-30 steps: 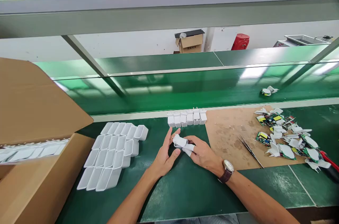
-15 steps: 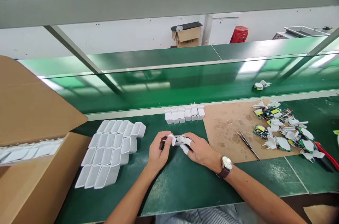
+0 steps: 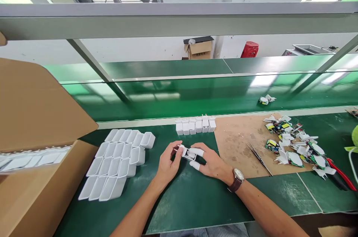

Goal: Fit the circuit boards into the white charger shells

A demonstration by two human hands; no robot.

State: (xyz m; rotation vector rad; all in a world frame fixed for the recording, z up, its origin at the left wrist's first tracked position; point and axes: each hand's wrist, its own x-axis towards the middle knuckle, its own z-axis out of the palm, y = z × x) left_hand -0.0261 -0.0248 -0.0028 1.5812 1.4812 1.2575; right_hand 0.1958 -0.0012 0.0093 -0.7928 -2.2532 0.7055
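Note:
Over the green tabletop, my left hand pinches a small white plastic charger housing between thumb and fingers. White finger cots cover the thumb and index finger of my right hand, which grips the right end of that housing. The fingers hide part of the piece, and its inner details are too small to make out. Behind my hands stands a row of white charger housings, some with pins on top. Left of my left hand are rows of open white plastic cases.
A cardboard box of white parts stands at left. On the right, brown cardboard bears tweezers and a pile of circuit boards with white parts. Red-handled pliers lie beyond. Another small assembly rests on the green ledge.
The white housing has been tilted between my hands and now shows more of its open side. My right fingers have spread a little. The view has tipped upward.

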